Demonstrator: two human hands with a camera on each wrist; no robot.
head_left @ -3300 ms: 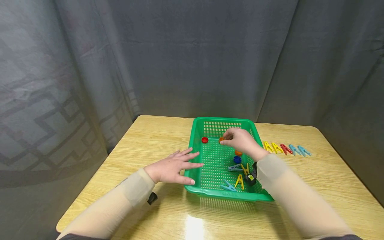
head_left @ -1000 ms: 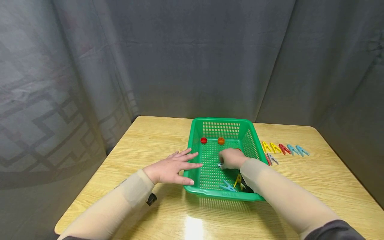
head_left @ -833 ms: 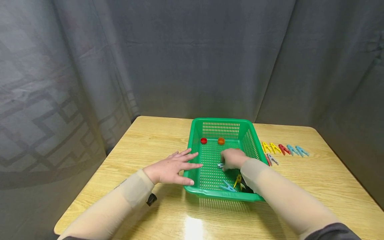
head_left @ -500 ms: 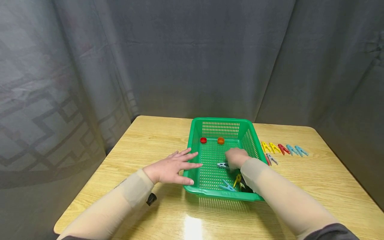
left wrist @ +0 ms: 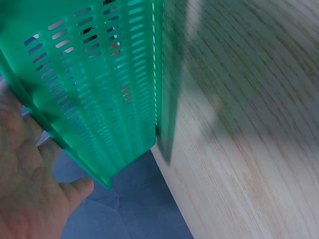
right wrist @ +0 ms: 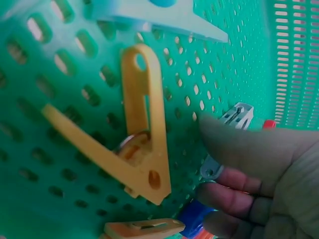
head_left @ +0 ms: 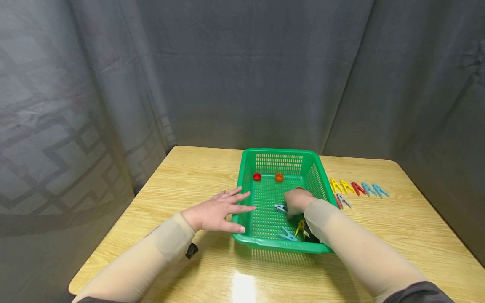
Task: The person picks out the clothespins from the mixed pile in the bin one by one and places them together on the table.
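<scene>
My left hand point(head_left: 217, 212) lies with spread, straight fingers over the left rim of a green basket point(head_left: 242, 168). Inside that basket, my right hand point(head_left: 298, 201) pinches a grey-blue clothespin point(head_left: 280, 208) between thumb and fingers; the right wrist view shows the clothespin point(right wrist: 238, 115) partly behind the thumb. Closer to the basket's front lie a yellow clothespin point(head_left: 299, 227) and a light blue clothespin point(head_left: 288, 235). A second yellow clothespin point(right wrist: 144, 228) and a blue cap point(right wrist: 194, 214) appear below the fingers in the right wrist view; the head view hides that cap.
A red cap point(head_left: 257, 177) and an orange cap point(head_left: 279, 178) sit at the basket's back; another orange cap point(head_left: 299, 188) shows behind the right hand. Right of the basket, several clothespins point(head_left: 358, 188) form a row, with a grey clothespin point(head_left: 343, 201) and a red one point(head_left: 338, 203) nearer.
My right hand has left the orange cap at the back and come forward to the grey-blue clothespin, which has shifted left and turned slightly. The left hand has stayed put.
</scene>
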